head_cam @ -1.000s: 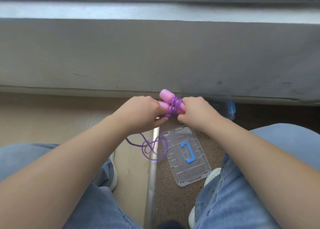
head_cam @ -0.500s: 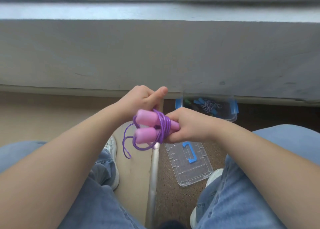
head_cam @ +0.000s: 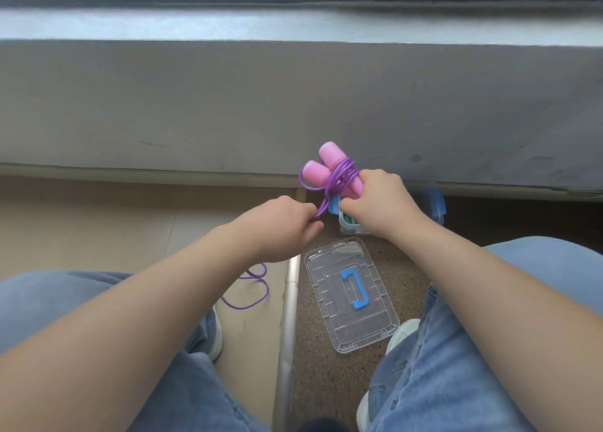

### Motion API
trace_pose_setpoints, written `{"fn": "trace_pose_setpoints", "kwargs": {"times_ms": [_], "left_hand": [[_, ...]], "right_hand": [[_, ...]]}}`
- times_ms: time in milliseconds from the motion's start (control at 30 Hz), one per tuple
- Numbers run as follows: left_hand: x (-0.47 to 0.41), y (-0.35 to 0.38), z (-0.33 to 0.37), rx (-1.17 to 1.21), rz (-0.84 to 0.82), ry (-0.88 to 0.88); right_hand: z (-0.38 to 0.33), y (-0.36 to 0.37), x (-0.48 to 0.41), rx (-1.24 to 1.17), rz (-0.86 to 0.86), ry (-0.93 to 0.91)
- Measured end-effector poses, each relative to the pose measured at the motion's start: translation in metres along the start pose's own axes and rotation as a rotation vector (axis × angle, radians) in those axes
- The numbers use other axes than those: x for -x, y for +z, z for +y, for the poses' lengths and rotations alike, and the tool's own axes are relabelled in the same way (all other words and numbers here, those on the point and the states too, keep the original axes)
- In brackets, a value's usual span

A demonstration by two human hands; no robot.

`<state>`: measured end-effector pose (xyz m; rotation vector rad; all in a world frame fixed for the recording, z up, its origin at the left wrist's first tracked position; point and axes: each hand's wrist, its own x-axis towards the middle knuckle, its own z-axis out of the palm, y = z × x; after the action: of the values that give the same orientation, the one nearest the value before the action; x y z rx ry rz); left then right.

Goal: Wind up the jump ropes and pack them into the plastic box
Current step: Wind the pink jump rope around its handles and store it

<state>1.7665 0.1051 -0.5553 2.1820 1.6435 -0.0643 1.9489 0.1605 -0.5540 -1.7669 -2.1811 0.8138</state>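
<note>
Handles (head_cam: 329,170) raised and tipped up since before, right hand (head_cam: 380,203) clenched on them, left hand (head_cam: 280,226) pinching taut rope (head_cam: 326,200), lid (head_cam: 350,296) on floor

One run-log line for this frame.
right hand: grips pink handles | left hand: pulls purple rope taut | lid: off, on floor

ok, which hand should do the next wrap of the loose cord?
Left. The left hand already pinches the purple cord coming off the bundle, with slack on the floor beneath it. The right hand is gripping the pink handles.
</note>
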Motion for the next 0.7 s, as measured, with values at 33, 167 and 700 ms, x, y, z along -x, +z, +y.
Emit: {"fn": "trace_pose_setpoints", "kwargs": {"times_ms": [33,167,700], "left_hand": [[0.001,-0.002,0.003,-0.134,0.017,0.059],[0.005,-0.012,0.006,-0.442,0.164,0.312],[-0.012,-0.013,-0.020,0.884,0.110,-0.207]], "right_hand": [[0.000,0.005,0.000,0.063,-0.016,-0.016],[-0.006,0.023,0.009,0.271,-0.153,-0.056],[-0.017,0.004,0.033,-0.402,-0.440,-0.391]]}}
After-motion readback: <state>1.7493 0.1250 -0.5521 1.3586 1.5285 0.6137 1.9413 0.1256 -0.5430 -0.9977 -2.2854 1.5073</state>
